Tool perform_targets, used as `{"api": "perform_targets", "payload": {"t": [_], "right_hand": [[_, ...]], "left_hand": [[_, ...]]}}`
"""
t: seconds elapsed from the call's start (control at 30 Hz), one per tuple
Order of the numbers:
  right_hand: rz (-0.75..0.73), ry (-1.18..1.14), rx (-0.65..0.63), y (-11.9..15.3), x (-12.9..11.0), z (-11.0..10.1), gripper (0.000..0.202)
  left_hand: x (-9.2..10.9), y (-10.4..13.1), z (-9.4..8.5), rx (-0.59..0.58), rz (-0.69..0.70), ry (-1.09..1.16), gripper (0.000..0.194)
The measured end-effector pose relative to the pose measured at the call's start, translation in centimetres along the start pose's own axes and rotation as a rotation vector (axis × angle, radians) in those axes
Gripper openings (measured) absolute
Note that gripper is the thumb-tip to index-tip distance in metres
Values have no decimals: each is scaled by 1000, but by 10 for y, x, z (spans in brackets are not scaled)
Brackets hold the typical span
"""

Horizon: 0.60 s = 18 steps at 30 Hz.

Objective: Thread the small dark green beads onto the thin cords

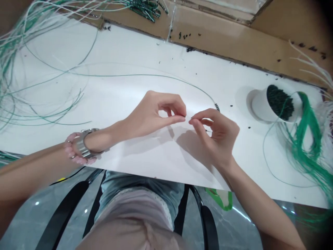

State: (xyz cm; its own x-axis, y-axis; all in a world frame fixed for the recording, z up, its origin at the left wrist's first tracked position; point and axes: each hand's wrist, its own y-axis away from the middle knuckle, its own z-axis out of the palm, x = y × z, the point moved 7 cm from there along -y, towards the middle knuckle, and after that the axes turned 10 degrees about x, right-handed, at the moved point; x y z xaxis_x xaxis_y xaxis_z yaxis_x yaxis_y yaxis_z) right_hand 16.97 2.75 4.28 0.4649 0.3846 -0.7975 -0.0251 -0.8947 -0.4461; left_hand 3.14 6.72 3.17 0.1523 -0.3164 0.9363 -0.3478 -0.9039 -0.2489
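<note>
My left hand (153, 113) is closed in a pinch above the white table, thumb against forefinger. A tiny dark speck shows at its fingertips, too small to name. Facing it, close but apart, my right hand (218, 133) pinches a thin green cord (145, 75). This cord arcs across from the left and goes behind my right hand, where several small dark beads (217, 107) are threaded on it. To the right, a white cup (260, 104) lies tilted, filled with dark green bits (279, 102).
Bundles of green and white cords (15, 52) spread over the left side. A bright green hank (308, 125) hangs by the cup. Cardboard (221, 34) with scattered dark bits borders the far edge; beaded strands (147, 8) lie on it. The white tabletop (125, 52) carries loose specks.
</note>
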Motion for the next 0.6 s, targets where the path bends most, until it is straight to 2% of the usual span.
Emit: {"api": "perform_targets", "payload": {"t": [0.2, 0.37, 0.47, 0.6], "right_hand": [[141, -42, -40, 3, 14, 3, 7], [129, -58, -77, 4, 11, 2, 12], [108, -70, -100, 4, 6, 2, 13], [96, -65, -126, 5, 4, 4, 11]], "left_hand": [[-11, 6, 5, -47, -229, 188, 5], [-19, 11, 13, -125, -391, 320, 5], [-23, 13, 16, -144, -454, 341, 3], [-25, 13, 17, -147, -469, 357, 3]]}}
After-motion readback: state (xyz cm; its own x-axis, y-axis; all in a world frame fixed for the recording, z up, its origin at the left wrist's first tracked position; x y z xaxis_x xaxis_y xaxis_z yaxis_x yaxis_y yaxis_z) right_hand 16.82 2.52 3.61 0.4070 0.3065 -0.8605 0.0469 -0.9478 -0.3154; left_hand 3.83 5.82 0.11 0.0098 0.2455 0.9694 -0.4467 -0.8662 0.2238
